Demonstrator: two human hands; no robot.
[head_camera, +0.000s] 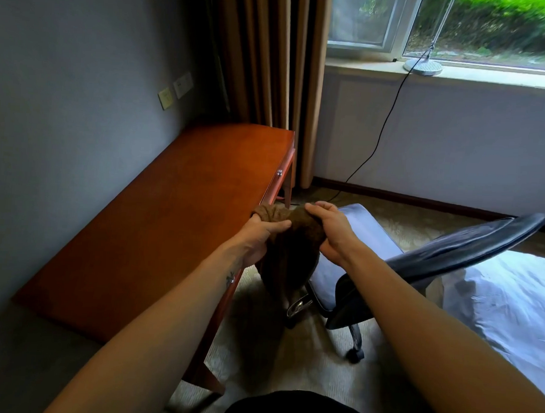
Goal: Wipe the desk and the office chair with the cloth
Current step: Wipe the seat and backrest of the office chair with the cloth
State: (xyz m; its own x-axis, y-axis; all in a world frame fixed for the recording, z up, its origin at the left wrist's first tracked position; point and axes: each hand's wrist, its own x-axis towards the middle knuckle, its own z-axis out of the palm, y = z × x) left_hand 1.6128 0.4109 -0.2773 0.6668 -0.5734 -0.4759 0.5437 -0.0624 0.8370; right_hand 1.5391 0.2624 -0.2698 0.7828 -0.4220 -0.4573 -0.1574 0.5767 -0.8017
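Desk [169, 226] left along the wall; office chair [426, 261] right (bed [512, 307] beyond).

Room dim; daylight enters only through window [448, 23] at upper right. Wall [65, 100] and desk [169, 216] in shadow. Wide-angle bending and motion blur at frame edges.

The cloth [291, 248] is dark brown. The desk [169, 226] is reddish-brown wood. The chair [468, 246] has a black back and a pale blue-grey seat. The curtain [272, 64] is tan, the wall [65, 100] grey-blue, the carpet [406, 226] beige with a faint floral pattern, the sheet [512, 298] white.
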